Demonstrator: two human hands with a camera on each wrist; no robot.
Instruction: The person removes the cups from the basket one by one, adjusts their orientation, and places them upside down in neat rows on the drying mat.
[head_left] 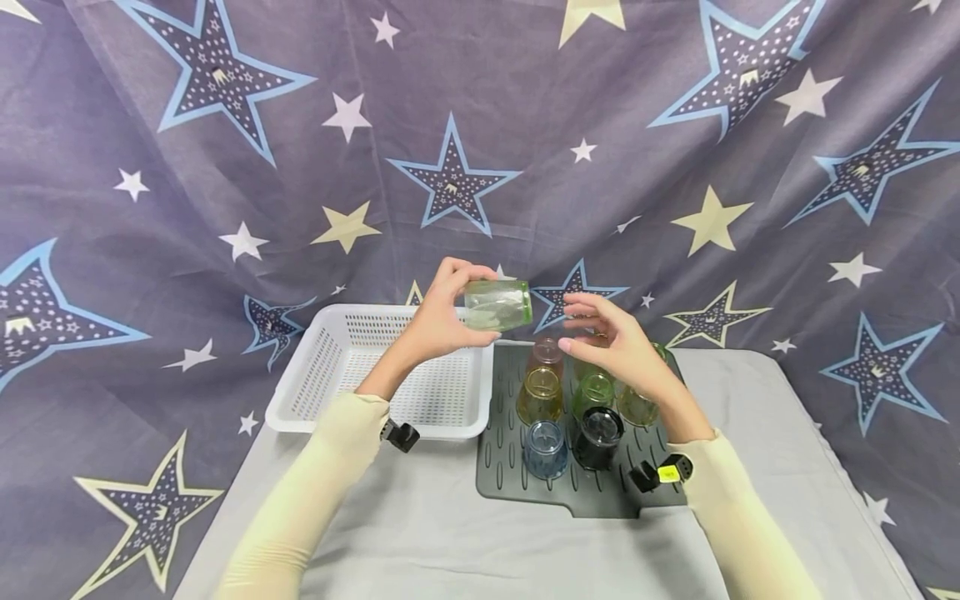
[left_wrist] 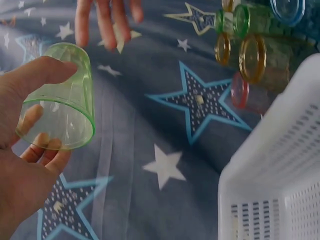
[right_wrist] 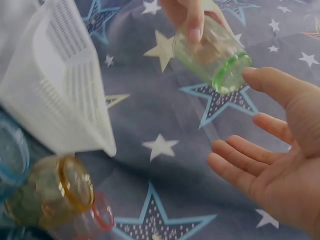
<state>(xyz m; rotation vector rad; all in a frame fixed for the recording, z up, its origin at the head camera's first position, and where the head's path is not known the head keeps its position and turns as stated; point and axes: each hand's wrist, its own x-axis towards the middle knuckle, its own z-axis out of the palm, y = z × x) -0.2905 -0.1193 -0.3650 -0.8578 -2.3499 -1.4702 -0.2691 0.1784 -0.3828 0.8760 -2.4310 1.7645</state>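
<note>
A clear green glass [head_left: 498, 305] is gripped by my left hand [head_left: 447, 310], tipped on its side in the air above the back of the table. Its base points right, toward my right hand [head_left: 611, 340]. That hand holds nothing; its fingers are spread, and in the right wrist view the thumb is close to the base of the green glass [right_wrist: 216, 57]. Whether the thumb touches it I cannot tell. Beneath my right hand several coloured glasses stand upside down, among them a yellow glass [head_left: 540, 396], a blue glass [head_left: 546, 451] and a black glass [head_left: 597, 440].
A white perforated basket [head_left: 480, 417] stands on the left of the table, beneath my left forearm. The glasses stand on a dark grey drying mat [head_left: 517, 486] to its right. A star-patterned curtain [head_left: 450, 83] hangs directly behind the pale table cover [head_left: 450, 533].
</note>
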